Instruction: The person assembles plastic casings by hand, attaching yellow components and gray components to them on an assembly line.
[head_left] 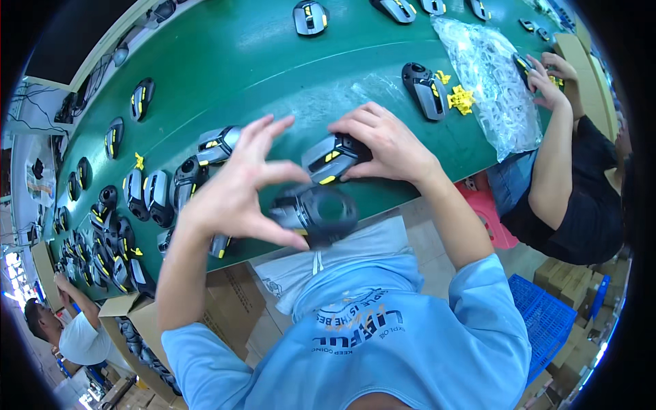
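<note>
My right hand (393,145) is closed round a grey and black computer mouse (326,158) with yellow side parts, close to the table's near edge. Just below it, a second mouse (320,213) is smeared by motion at the table edge. My left hand (236,188) is spread wide, thumb and fingers apart, with its thumb over the left end of the blurred mouse. I cannot tell whether the thumb touches it. Behind my left hand lies another mouse (217,145), partly hidden by the fingers.
The green table (260,75) bears several more mice, crowded into a pile (109,239) at the left. Yellow plastic parts (461,100) lie beside a clear bag of white pieces (495,89). A co-worker (574,184) handles a mouse at the right. An open carton (137,342) stands lower left.
</note>
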The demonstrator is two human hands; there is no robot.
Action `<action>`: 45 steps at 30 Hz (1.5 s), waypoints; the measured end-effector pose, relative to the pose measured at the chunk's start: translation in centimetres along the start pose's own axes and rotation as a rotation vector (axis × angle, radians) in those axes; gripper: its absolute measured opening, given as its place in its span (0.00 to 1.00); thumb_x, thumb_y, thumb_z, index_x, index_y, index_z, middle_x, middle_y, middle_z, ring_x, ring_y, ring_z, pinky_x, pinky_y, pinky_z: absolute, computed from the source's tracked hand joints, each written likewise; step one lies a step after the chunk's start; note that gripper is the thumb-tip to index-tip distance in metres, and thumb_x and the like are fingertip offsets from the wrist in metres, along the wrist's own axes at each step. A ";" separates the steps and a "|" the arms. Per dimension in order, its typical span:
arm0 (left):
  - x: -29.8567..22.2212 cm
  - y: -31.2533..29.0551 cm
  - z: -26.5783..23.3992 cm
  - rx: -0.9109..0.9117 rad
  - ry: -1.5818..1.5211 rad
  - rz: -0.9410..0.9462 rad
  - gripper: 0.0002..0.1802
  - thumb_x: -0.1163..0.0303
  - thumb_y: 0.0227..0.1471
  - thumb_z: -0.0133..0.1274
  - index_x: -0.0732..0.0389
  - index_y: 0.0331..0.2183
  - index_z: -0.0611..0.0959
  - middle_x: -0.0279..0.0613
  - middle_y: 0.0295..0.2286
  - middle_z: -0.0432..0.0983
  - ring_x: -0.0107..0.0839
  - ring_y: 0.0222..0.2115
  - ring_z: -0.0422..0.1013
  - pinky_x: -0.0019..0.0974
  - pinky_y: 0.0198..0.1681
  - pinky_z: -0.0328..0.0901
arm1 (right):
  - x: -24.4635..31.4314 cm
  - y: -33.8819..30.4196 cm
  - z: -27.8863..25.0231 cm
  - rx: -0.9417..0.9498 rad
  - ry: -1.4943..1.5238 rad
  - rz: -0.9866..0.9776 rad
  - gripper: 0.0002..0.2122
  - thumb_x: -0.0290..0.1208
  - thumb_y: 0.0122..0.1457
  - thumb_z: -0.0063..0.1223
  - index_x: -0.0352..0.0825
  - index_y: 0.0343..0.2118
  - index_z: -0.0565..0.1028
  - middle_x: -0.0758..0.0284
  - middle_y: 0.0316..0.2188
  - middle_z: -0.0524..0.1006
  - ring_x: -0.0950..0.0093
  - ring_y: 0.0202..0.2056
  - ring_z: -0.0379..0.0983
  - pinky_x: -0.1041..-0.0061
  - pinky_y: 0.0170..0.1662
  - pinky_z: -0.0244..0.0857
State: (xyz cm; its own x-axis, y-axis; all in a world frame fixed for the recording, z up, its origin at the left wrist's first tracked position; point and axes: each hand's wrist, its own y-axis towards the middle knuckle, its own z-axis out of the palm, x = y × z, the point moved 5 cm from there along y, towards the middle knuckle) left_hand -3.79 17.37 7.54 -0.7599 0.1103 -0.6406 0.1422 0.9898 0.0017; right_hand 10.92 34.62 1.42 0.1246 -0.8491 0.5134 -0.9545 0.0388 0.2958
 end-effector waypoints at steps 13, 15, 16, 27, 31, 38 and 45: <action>0.1 0.7 6.5 -0.074 0.196 -0.128 0.40 0.37 0.27 0.75 0.50 0.42 0.89 0.61 0.67 0.48 0.71 0.67 0.41 0.68 0.67 0.46 | -0.4 -0.2 1.3 -0.106 0.009 0.073 0.38 0.49 0.37 0.76 0.39 0.53 0.74 0.62 0.43 0.78 0.59 0.47 0.73 0.61 0.50 0.70; -0.1 1.1 7.0 -0.072 0.205 -0.072 0.41 0.37 0.26 0.75 0.51 0.42 0.88 0.62 0.67 0.49 0.71 0.67 0.42 0.67 0.67 0.46 | -0.2 -0.1 1.5 -0.126 -0.041 0.080 0.37 0.47 0.40 0.75 0.39 0.54 0.74 0.61 0.44 0.78 0.58 0.47 0.73 0.60 0.51 0.70; -0.1 1.3 7.0 -0.080 0.199 -0.076 0.41 0.38 0.26 0.75 0.52 0.42 0.88 0.62 0.67 0.49 0.71 0.67 0.43 0.65 0.68 0.47 | -0.4 -0.1 1.5 -0.115 -0.029 0.087 0.37 0.47 0.40 0.75 0.39 0.54 0.74 0.61 0.44 0.78 0.58 0.47 0.73 0.60 0.51 0.70; -0.1 3.2 7.7 -0.203 0.311 -0.025 0.41 0.36 0.30 0.72 0.52 0.43 0.87 0.63 0.67 0.50 0.69 0.67 0.42 0.64 0.67 0.47 | -1.8 -1.4 -1.6 -0.231 -0.009 0.058 0.29 0.38 0.40 0.74 0.39 0.49 0.78 0.62 0.43 0.78 0.60 0.46 0.74 0.61 0.52 0.69; 0.4 3.5 7.2 -0.173 0.352 -0.126 0.41 0.37 0.27 0.73 0.53 0.43 0.88 0.61 0.66 0.51 0.67 0.68 0.43 0.63 0.68 0.48 | -2.4 -4.3 -9.4 -0.602 -0.049 0.154 0.28 0.35 0.39 0.76 0.36 0.47 0.79 0.62 0.40 0.80 0.64 0.43 0.77 0.68 0.49 0.71; 0.7 11.3 5.4 -0.299 0.541 0.084 0.38 0.37 0.47 0.63 0.45 0.56 0.80 0.59 0.65 0.56 0.65 0.65 0.50 0.62 0.67 0.49 | -0.9 -11.6 -13.1 -0.988 0.299 0.234 0.38 0.25 0.37 0.74 0.28 0.57 0.69 0.63 0.52 0.73 0.68 0.54 0.72 0.67 0.61 0.64; -5.3 0.7 3.1 -0.495 -0.378 0.147 0.58 0.50 0.35 0.77 0.66 0.62 0.68 0.52 0.52 0.72 0.42 0.51 0.72 0.43 0.53 0.69 | 7.0 -2.6 -6.2 -0.468 0.118 -0.128 0.33 0.45 0.34 0.79 0.33 0.43 0.76 0.59 0.38 0.79 0.58 0.44 0.75 0.57 0.51 0.68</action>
State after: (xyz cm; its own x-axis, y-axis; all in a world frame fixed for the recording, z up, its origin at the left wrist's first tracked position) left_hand 2.30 17.21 8.55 -0.4654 0.2986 -0.8332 -0.1501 0.9011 0.4067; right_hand 15.93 31.82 9.28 0.2886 -0.7979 0.5293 -0.7090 0.1934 0.6781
